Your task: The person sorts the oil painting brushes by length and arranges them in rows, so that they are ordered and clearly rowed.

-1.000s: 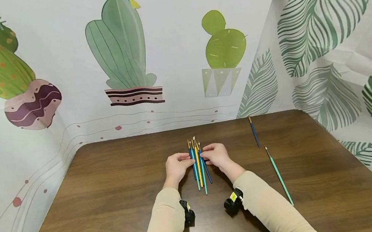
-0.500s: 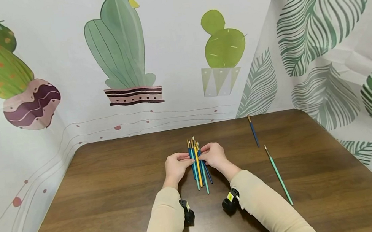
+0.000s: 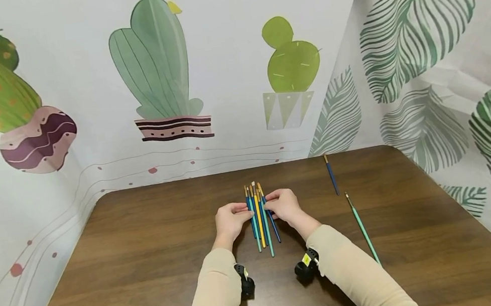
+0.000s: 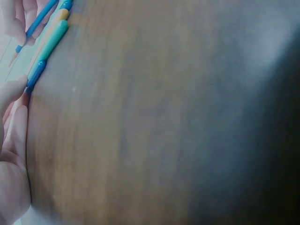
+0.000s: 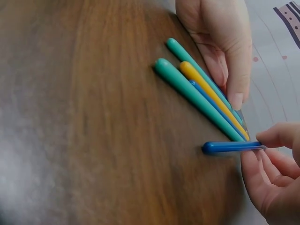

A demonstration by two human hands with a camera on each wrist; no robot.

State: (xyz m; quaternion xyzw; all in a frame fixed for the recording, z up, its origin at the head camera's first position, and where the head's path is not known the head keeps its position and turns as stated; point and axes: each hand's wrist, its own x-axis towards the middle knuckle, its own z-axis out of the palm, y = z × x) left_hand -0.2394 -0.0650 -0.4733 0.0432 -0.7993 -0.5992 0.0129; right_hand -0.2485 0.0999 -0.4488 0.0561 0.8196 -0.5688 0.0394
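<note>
Head view: brush bundle [image 3: 260, 222] on the table [image 3: 149, 265], its long axis running away from the person, bristles toward the far edge; left hand [image 3: 230, 221] and right hand [image 3: 285, 204] flank it, about equally near. The left thumb and fingers grip its left side; the right thumb and fingers pinch a dark-blue brush [image 3: 275, 230], slanted with its handle end splayed rightward. Wood extends leftward and nearward; rightward lie a short blue brush [image 3: 332, 177], at the far edge, and a loose teal brush [image 3: 363, 230]
</note>
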